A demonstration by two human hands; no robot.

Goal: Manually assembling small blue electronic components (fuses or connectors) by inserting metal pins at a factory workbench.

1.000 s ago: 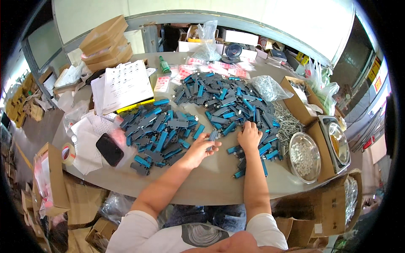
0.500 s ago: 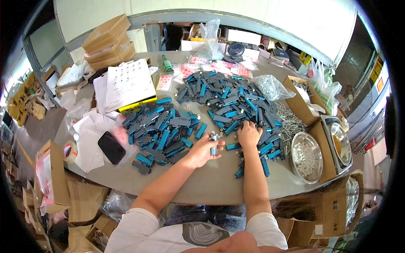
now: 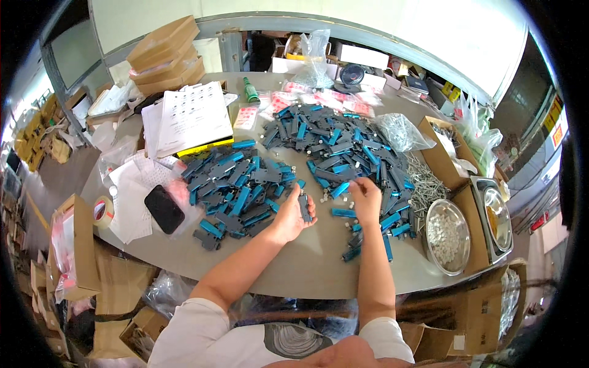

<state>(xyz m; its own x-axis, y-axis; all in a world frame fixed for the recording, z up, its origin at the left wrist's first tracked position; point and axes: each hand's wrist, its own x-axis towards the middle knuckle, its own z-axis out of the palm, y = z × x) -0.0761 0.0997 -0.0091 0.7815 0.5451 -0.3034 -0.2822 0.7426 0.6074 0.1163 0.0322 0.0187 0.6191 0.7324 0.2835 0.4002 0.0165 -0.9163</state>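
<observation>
1. The left hand (image 3: 293, 214) lay palm up over the grey surface (image 3: 319, 257), fingers curled around one dark grey plastic part (image 3: 304, 207), which rested upright across the palm.
2. The right hand (image 3: 366, 199) hovered just right of the left hand, fingers bent downward and tips drawn together; whether it pinched one of the small white pieces (image 3: 343, 197) scattered beneath it could not be told.
3. The held part was located between two heaps, near the front middle of the surface.
4. The left heap of blue and grey parts (image 3: 236, 187) lay just beyond and to the left of the left hand.
5. The larger right heap of blue and grey parts (image 3: 334, 144) extended from the far middle of the surface down to the right hand, with single blue parts continuing toward the near edge.
6. A round metal bowl (image 3: 446, 236) holding small white pieces stood to the right of the right hand, partly inside an open cardboard box (image 3: 442, 156).
7. A loose pile of metal screws or pins (image 3: 423, 184) lay between the right heap and the bowl.
8. A black phone (image 3: 164, 209) rested on white papers at the left, with a roll of tape (image 3: 103, 211) near the surface edge.
9. A printed sheet stack (image 3: 191, 116) lay behind the left heap.
</observation>
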